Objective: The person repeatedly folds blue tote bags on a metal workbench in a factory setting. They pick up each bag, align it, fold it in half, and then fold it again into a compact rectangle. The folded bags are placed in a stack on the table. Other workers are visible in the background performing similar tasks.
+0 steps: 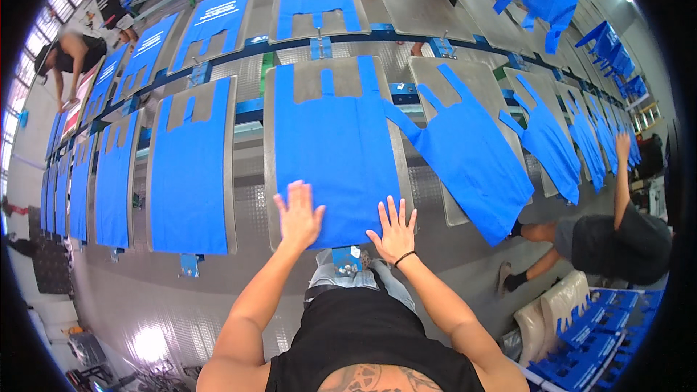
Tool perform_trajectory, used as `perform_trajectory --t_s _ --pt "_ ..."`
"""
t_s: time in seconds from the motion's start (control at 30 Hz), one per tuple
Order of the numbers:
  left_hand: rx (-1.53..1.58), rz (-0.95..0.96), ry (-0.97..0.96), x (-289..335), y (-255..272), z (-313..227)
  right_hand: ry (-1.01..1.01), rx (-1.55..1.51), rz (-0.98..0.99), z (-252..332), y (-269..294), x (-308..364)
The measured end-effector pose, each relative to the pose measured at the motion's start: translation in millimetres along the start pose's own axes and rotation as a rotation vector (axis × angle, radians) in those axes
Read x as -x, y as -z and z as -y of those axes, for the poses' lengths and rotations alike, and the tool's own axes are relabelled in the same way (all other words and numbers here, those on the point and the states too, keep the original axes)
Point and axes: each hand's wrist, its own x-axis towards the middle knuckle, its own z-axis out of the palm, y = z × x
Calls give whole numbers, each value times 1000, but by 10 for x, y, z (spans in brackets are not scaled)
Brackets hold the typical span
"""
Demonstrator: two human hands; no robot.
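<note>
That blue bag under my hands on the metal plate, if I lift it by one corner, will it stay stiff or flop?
The blue bag would probably flop: it lies thin and flat on the metal plate, and a neighbouring bag droops over its plate's edge. It likely weighs little. Both the left hand and right hand press it flat.

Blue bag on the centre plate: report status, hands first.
Left hand and right hand open, flat on blue bag's lower edge. Bag spread on metal plate. Neighbouring bag overlaps its right handle.

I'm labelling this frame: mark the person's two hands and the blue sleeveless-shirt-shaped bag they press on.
left hand (299, 219), head view, back of the hand.
right hand (394, 233), head view, back of the hand.
blue sleeveless-shirt-shaped bag (335, 152), head view, middle of its flat body.
</note>
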Motion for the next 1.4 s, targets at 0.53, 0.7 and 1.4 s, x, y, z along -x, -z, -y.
perform_trajectory --t_s 0.53,0.7,1.4 --pt "-176 208 -699 -3262 34 -242 -212 -155 215 178 414 -1" --pt "143 105 -665 -2485 -88 -983 -362 -329 -330 -494 735 577" --pt "263 99 -873 52 -974 -4894 -647 -1260 -64 -6282 976 -858"
